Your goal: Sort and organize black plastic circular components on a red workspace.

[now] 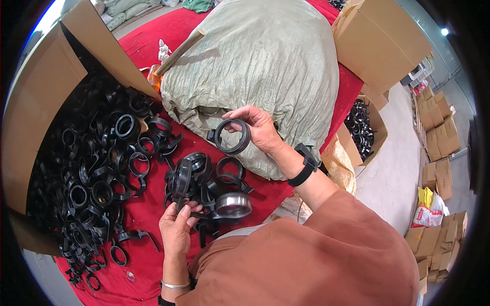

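Far left, a big open cardboard box, its flaps spread, with a heap of black ringed parts at its mouth and out over a red cloth; many have straps or tabs sticking out. At its near end a few rings lie loose, 1 thin ring nearest the cloth's edge. Next, a wooden stick leans across the sack's corner, an orange object beside its lower end. The left hand, a silver bangle at its wrist, is nearly closed, thumb and fingers pinching the tab of an upright black ring. Just beyond, a small cluster of black rings on the cloth; a greyish ring to their right is blurred, cannot tell if held. Behind, a large grey-green woven sack. In front of it the right hand, black band on the wrist, is curled around the rim of 1 black ring, raised, opening facing the wearer. Right again: a yellowish woven sack, an open carton of black parts, a tall carton above it. Far right, stacked cartons and a red-and-white bag by the wall.
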`<state>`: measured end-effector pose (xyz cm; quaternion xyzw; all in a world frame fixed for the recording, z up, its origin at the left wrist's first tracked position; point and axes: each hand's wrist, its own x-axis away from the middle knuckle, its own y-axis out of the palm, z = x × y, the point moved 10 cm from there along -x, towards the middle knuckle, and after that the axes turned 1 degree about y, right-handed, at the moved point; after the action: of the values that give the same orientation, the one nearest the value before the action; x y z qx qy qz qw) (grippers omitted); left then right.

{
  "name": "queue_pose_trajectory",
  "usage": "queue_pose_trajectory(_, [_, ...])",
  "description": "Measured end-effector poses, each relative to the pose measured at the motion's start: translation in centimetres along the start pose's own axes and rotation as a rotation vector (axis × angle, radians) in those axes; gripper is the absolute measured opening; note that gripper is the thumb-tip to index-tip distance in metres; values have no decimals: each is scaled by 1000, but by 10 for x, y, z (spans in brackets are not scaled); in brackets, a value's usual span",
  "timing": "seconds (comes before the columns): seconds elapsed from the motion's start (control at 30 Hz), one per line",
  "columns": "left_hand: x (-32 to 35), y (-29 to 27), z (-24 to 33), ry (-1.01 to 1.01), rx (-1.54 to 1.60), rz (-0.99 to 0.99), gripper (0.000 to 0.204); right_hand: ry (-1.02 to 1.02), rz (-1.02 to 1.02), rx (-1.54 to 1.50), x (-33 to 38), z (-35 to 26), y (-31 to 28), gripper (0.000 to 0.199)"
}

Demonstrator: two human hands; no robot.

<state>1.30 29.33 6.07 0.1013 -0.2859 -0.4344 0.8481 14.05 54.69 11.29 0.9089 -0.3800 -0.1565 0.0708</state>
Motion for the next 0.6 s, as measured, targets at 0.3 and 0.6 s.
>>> queue_pose_trajectory(0.3, [0, -1, -5, -6, -8, -4, 23, 2, -10, -43, 6, 7, 2, 18])
queue_pose_trajectory(0.6, [1, -5, -4, -2, -10, 18, 23, -69, -47, 0, 10, -7, 15, 19])
